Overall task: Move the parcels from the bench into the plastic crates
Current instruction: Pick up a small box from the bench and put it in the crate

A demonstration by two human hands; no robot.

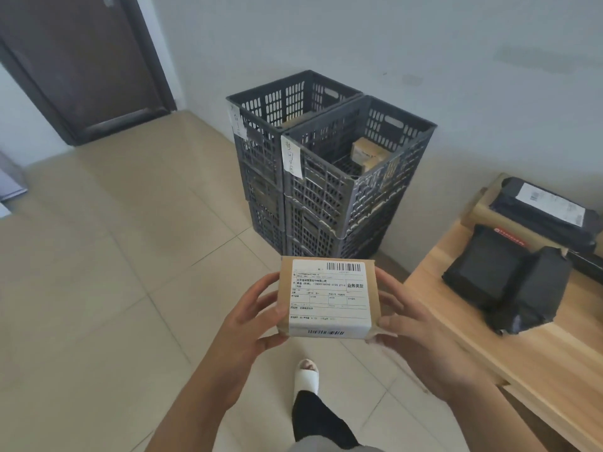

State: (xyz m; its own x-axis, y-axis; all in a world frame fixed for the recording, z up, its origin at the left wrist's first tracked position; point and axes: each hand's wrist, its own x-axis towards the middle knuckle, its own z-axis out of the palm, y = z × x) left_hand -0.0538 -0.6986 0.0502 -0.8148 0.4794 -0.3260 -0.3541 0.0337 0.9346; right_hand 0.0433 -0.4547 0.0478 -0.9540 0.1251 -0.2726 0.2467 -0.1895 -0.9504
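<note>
I hold a small brown cardboard parcel (326, 298) with a white shipping label facing up, over the floor in front of the crates. My left hand (251, 318) grips its left side and my right hand (411, 324) grips its right side. Two stacks of dark grey plastic crates stand against the wall: the left top crate (261, 106) and the right top crate (326, 184), each with a paper tag. A brown box (368, 154) lies inside the right top crate. On the wooden bench (528, 350) at the right lie black-wrapped parcels (502, 278) and a larger brown box (489, 213).
The floor is beige tile (114, 288). A dark brown door (81, 60) is at the far left, and a white wall runs behind the crates. My foot in a white slipper (305, 376) stands below the parcel.
</note>
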